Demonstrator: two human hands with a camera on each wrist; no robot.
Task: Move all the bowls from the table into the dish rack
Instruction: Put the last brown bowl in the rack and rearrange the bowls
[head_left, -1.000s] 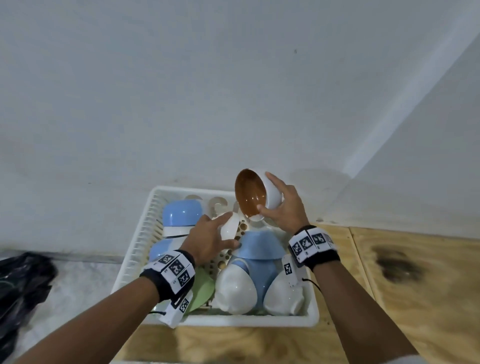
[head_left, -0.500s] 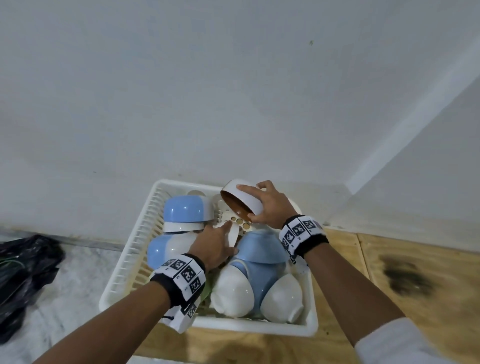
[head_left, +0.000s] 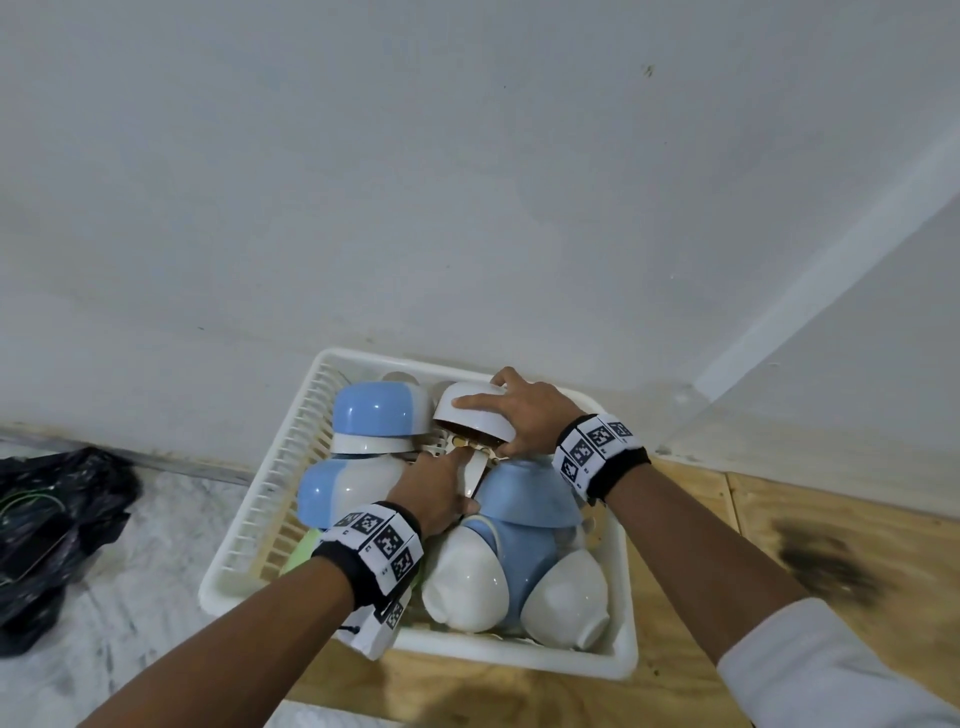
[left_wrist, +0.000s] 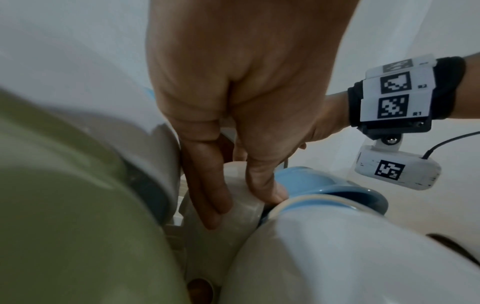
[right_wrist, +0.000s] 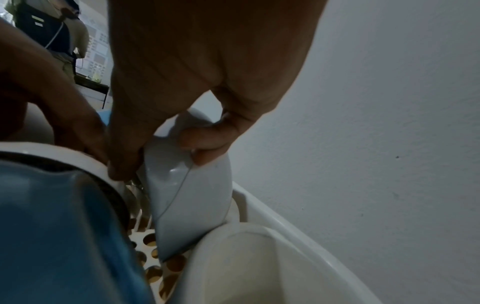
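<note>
- Since a second ago the white bowl (head_left: 475, 413) has flipped from showing its brown inside to mouth-down, and it's dropped lower into the dish rack (head_left: 249, 525) at the far end, next to the upside-down blue bowl (head_left: 382, 410)
- right hand (head_left: 524, 415) has its fingers curled over the bowl's base and thumb on the near wall, so it's a proper grip around it
- right wrist view (right_wrist: 189, 197) gets what the head cam can't: the bowl is tilted, its low rim just above the rack floor with its round holes, squeezed between another blue bowl (right_wrist: 59, 226) and a white one (right_wrist: 249, 263). Glossy, smooth, looks ceramic or melamine, can't tell which
- left hand (head_left: 441, 491) sits mid-rack; head view hides the fingers
- left wrist view fills that in: fingers (left_wrist: 210, 193) straight and pressed together, lying flat against a pale rounded piece (left_wrist: 241, 197) between the bowls, thumb tip on its other side, holding it lightly
- same view shows a big green curved thing (left_wrist: 64, 195), blurry, only a sliver from the head cam
- rack is white slatted plastic on a plywood table (head_left: 779, 545); crumpled black bag (head_left: 52, 519) off to the left
</note>
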